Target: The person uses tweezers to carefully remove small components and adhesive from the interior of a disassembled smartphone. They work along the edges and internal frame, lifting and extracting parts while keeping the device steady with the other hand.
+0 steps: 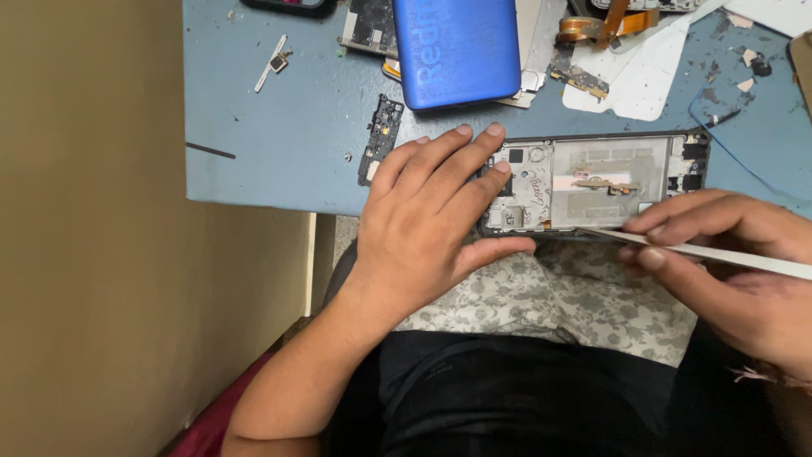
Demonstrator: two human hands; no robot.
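Opened phone frame [592, 182] braced at the table's [279, 152] near edge.
Left hand [423, 220] pressed flat, steadying it; right hand [727, 262] pinched tweezers [702, 250] shut, tips at its near rim.

Single head-worn view, steeply downward and close over the blue table's [279, 135] near edge.

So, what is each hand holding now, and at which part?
The right hand pinches a thin white pry tool near its front end, behind the tip. The left hand grips nothing; it presses flat on the left end of the opened phone frame.
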